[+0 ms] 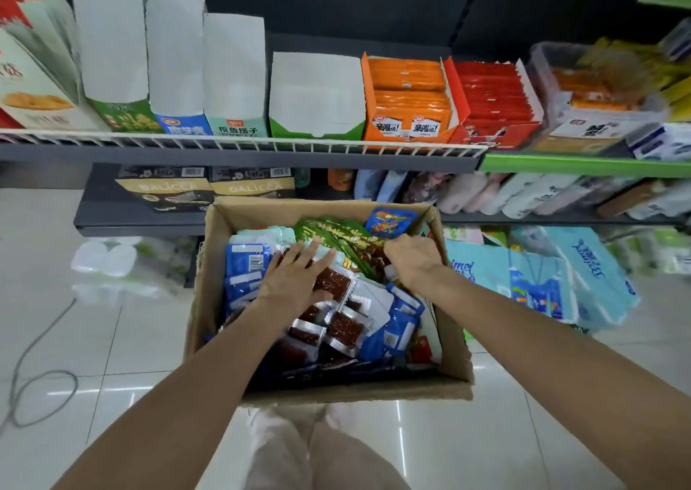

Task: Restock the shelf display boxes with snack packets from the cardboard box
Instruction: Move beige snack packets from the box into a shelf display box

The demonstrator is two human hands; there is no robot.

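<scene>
Both forearms reach down into the cardboard box on the tiled floor below the shelf. The left hand lies flat, fingers straight and spread, pressing on the clear packets of dark snack — palm down. The right hand is curled, knuckles up, fingers closed round the green packets — the display boxes stand on the shelf above.

Head camera looks steeply down, close over the cardboard box, facing the shelf.
</scene>
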